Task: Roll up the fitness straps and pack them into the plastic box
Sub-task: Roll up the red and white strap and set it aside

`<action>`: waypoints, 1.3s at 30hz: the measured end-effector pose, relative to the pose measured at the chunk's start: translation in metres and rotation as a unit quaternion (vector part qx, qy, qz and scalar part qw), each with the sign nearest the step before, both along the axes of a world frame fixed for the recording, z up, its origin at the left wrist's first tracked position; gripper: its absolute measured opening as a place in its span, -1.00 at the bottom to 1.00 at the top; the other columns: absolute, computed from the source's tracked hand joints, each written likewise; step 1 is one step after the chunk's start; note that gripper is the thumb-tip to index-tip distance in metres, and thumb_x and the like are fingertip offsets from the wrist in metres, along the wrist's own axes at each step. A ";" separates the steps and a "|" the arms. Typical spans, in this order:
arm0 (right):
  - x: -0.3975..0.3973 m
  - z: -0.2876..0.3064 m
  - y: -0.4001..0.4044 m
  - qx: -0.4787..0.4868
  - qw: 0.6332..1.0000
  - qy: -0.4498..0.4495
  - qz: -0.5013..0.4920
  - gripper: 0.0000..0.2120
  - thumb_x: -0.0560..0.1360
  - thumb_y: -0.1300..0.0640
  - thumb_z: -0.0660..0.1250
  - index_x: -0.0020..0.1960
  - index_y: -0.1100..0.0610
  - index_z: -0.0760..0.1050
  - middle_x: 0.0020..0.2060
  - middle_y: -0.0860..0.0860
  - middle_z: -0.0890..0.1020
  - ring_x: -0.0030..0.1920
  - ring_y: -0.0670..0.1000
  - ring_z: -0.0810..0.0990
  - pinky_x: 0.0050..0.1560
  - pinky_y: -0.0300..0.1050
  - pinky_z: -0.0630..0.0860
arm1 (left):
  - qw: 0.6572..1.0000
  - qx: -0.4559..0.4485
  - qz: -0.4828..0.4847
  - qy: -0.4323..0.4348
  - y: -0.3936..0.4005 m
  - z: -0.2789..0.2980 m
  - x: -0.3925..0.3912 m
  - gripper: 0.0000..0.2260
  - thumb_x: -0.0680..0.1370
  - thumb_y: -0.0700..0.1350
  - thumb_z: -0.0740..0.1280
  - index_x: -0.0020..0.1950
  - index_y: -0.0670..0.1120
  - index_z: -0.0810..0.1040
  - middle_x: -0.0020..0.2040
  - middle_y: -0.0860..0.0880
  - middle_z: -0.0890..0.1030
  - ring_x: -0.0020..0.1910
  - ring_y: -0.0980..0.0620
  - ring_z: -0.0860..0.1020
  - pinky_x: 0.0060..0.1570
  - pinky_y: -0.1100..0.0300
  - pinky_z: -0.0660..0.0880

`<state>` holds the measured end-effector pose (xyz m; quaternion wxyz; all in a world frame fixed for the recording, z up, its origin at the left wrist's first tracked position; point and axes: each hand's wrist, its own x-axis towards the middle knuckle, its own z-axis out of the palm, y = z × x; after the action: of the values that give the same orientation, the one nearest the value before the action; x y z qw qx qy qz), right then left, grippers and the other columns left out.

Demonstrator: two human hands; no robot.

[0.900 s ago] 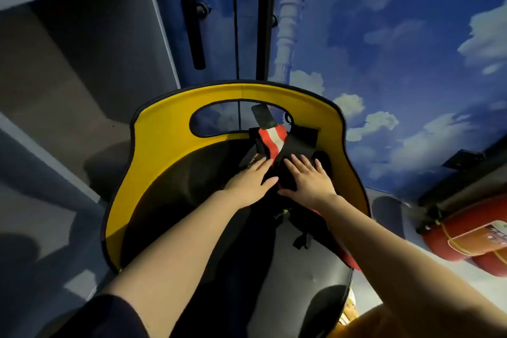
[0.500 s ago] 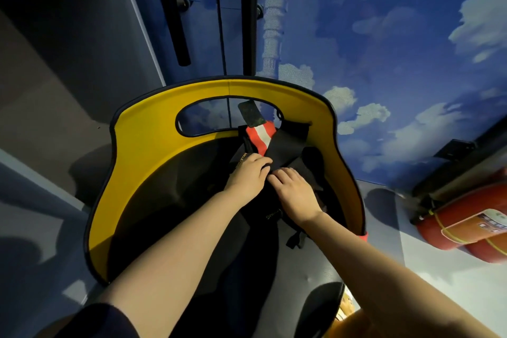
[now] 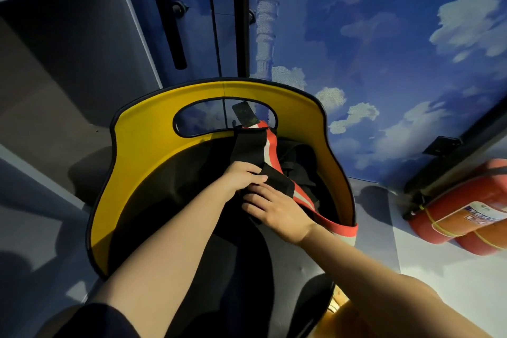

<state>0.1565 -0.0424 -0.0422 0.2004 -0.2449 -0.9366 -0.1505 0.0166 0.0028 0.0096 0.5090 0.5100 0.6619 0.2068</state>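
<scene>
A black fitness strap with a red and white striped band lies on the dark seat of a yellow chair. My left hand pinches a black fold of the strap between thumb and fingers. Just below it, my right hand lies on the black strap with its fingers curled over the fabric. The red band runs on past my right wrist to the seat's right edge. No plastic box is in view.
The chair's yellow back has an oval cut-out. Grey shelves stand at the left. A blue wall with painted clouds rises behind. Red fire extinguishers lie on the floor at the right.
Both hands went from lying flat on the strap to gripping it. The black fold now stands up between them, and the red band has swung to the right.
</scene>
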 end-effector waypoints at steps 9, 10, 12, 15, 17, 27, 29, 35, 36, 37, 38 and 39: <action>0.014 0.004 -0.003 -0.182 0.957 0.193 -0.121 -0.72 0.54 0.08 0.25 0.17 0.19 0.52 0.10 0.09 0.57 0.13 0.07 0.51 0.15 -0.09 0.45 | 0.997 0.031 0.071 -0.028 -0.028 0.012 -0.044 -0.78 0.53 -0.23 0.34 0.17 -0.19 0.57 -0.08 -0.07 0.59 -0.18 0.10 0.53 -0.26 0.41 0.41; 0.012 0.009 -0.005 -0.257 0.912 0.258 -0.187 -0.73 0.54 0.04 0.28 0.15 0.18 0.52 0.06 0.07 0.57 0.09 0.05 0.53 0.10 -0.13 0.46 | 0.997 0.030 0.071 -0.027 -0.032 0.013 -0.047 -0.79 0.54 -0.22 0.33 0.17 -0.18 0.56 -0.08 -0.07 0.59 -0.21 0.12 0.52 -0.29 0.42 0.41; 0.002 0.025 -0.007 -0.425 0.779 0.354 -0.294 -0.71 0.54 -0.07 0.27 0.03 0.15 0.55 -0.08 0.02 0.61 -0.04 -0.03 0.57 -0.05 -0.20 0.47 | 0.997 0.032 0.058 -0.025 -0.041 0.015 -0.052 -0.78 0.55 -0.21 0.32 0.19 -0.16 0.54 -0.05 -0.06 0.59 -0.22 0.16 0.51 -0.33 0.43 0.40; -0.014 0.030 0.001 -0.643 0.528 0.464 -0.303 -0.58 0.50 -0.20 0.25 -0.14 0.18 0.54 -0.24 0.08 0.62 -0.21 0.01 0.61 -0.15 -0.21 0.53 | 0.999 0.030 0.034 -0.025 -0.053 0.017 -0.057 -0.78 0.56 -0.19 0.30 0.21 -0.11 0.49 -0.01 -0.01 0.55 -0.08 0.12 0.49 -0.15 0.32 0.39; -0.022 0.029 0.003 -0.684 0.449 0.504 -0.279 -0.56 0.48 -0.20 0.30 -0.06 0.21 0.57 -0.21 0.11 0.66 -0.21 0.03 0.65 -0.19 -0.17 0.58 | 0.999 0.020 0.016 -0.037 -0.060 0.016 -0.062 -0.86 0.56 -0.19 0.30 0.12 -0.06 0.49 -0.03 0.00 0.56 -0.06 0.10 0.50 -0.19 0.33 0.40; -0.056 0.039 -0.007 -0.655 0.483 0.551 -0.187 -0.91 0.51 0.23 0.34 -0.15 0.09 0.48 -0.36 -0.06 0.57 -0.41 -0.17 0.53 -0.43 -0.33 0.40 | 0.994 -0.053 0.067 -0.067 -0.073 0.009 -0.087 -0.58 0.50 0.18 0.29 0.24 -0.06 0.46 0.06 -0.07 0.60 0.02 0.02 0.60 0.24 0.07 0.40; -0.062 0.039 -0.009 -0.647 0.520 0.536 -0.156 -0.89 0.50 0.25 0.34 -0.16 0.09 0.48 -0.35 -0.05 0.56 -0.39 -0.17 0.52 -0.37 -0.30 0.40 | 0.975 -0.045 0.171 -0.133 -0.071 0.010 -0.088 -0.46 0.49 0.19 0.31 0.31 -0.15 0.44 0.12 -0.17 0.60 0.01 -0.04 0.58 0.14 0.12 0.46; -0.067 0.034 -0.016 -0.679 0.528 0.499 -0.105 -0.86 0.51 0.27 0.32 -0.20 0.13 0.45 -0.35 -0.02 0.51 -0.29 -0.11 0.50 -0.24 -0.31 0.46 | 0.946 -0.009 0.262 -0.192 -0.075 0.008 -0.086 -0.59 0.48 -0.15 0.41 0.29 -0.22 0.46 0.12 -0.11 0.57 0.11 -0.05 0.54 0.11 0.16 0.46; -0.068 0.033 -0.017 -0.700 0.497 0.501 -0.113 -0.90 0.52 0.20 0.32 -0.17 0.13 0.49 -0.28 0.02 0.55 -0.21 -0.04 0.54 -0.15 -0.26 0.50 | 0.948 0.005 0.259 -0.186 -0.075 0.006 -0.087 -0.70 0.48 -0.17 0.41 0.19 -0.17 0.52 0.10 -0.09 0.59 0.09 -0.03 0.55 0.14 0.14 0.47; -0.068 0.031 -0.017 -0.723 0.460 0.501 -0.121 -0.90 0.53 0.12 0.31 -0.11 0.14 0.53 -0.21 0.07 0.60 -0.13 0.02 0.59 -0.06 -0.19 0.53 | 0.952 0.013 0.248 -0.177 -0.076 0.005 -0.088 -0.81 0.48 -0.17 0.42 0.08 -0.09 0.56 0.11 -0.09 0.61 0.09 -0.03 0.56 0.18 0.10 0.48; -0.069 0.030 -0.016 -0.742 0.423 0.503 -0.132 -0.81 0.54 0.05 0.29 -0.03 0.17 0.57 -0.14 0.11 0.65 -0.08 0.06 0.63 0.01 -0.14 0.55 | 0.958 0.020 0.235 -0.166 -0.077 0.003 -0.089 -0.86 0.47 -0.17 0.42 0.01 -0.05 0.57 0.12 -0.10 0.62 0.10 -0.04 0.58 0.21 0.05 0.48; -0.069 0.029 -0.015 -0.754 0.396 0.505 -0.141 -0.74 0.54 0.01 0.28 0.03 0.19 0.58 -0.09 0.12 0.67 -0.05 0.07 0.65 0.02 -0.11 0.57 | 0.963 0.026 0.217 -0.156 -0.078 0.002 -0.091 -0.88 0.47 -0.16 0.42 -0.01 -0.03 0.57 0.11 -0.10 0.63 0.10 -0.04 0.58 0.21 0.03 0.49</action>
<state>0.0873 -0.0571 -0.0136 0.3462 -0.4566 -0.3486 0.7417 -0.0743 -0.0755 0.0113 0.5356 0.3287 0.6632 0.4065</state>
